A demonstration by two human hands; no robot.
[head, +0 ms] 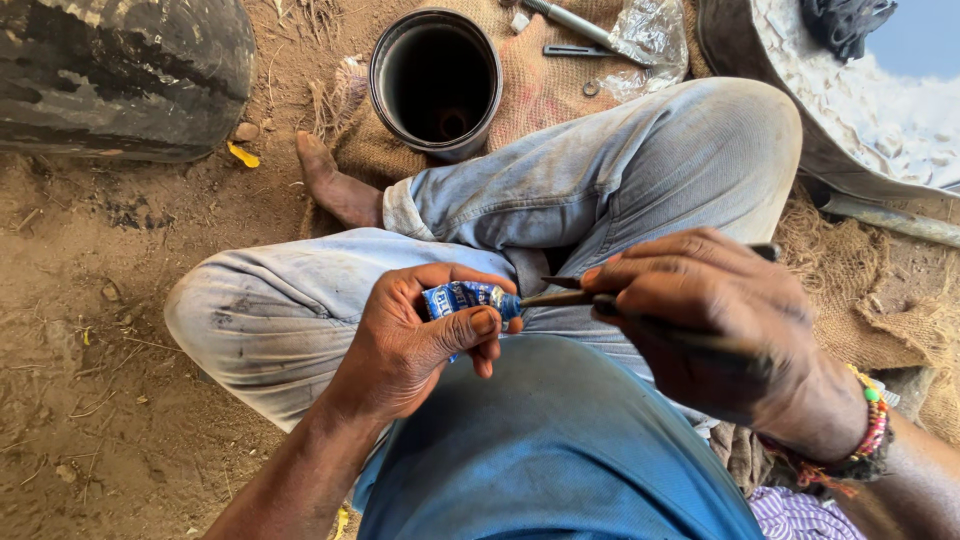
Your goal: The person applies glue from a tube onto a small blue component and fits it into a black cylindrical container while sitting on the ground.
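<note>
Fingers (470,325) of the left hand (410,345) pinch a small blue tube (462,297) over the lap, the right hand (705,310) grips a thin metal tool (560,297) at its tip; opening appears started, unfinished.

We see a dark can (436,82) standing on burlap (540,95). Left of the can lies a tyre (120,75); right of it, a plastic bag (650,40), a metal rod (570,20) and a basin (800,100).

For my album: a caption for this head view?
Left hand pinches a small blue tube; right hand puts a thin tool to it.
</note>
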